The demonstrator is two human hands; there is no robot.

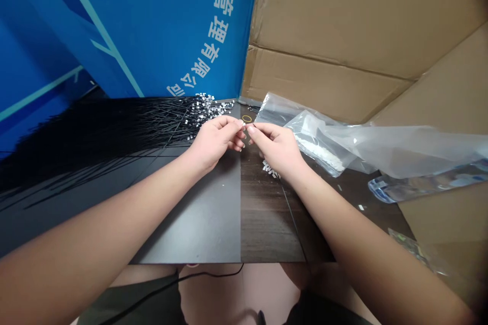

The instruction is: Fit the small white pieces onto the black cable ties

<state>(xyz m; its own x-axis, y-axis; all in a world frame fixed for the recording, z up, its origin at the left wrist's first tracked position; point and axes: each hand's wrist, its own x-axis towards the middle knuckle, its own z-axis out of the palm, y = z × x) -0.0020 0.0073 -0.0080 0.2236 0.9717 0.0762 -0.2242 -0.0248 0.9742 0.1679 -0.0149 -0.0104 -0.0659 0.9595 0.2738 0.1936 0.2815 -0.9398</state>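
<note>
My left hand (218,142) pinches a small white connector (243,125) between thumb and forefinger over the middle of the table. Close beside it, my right hand (278,146) is closed on the end of a thin black wire (288,202), which runs down from that hand toward the table's front edge. The fingertips of both hands nearly meet. Beneath my right hand lies a small heap of white connectors (270,169). Behind and left of my left hand is a big bundle of black wires (125,122) with white connectors on their ends (204,106).
Clear plastic bags (320,147) with white parts lie right of my hands. A yellow rubber band (247,119) is behind my fingertips. A blue panel (152,25) and cardboard (335,20) stand behind the table (263,228).
</note>
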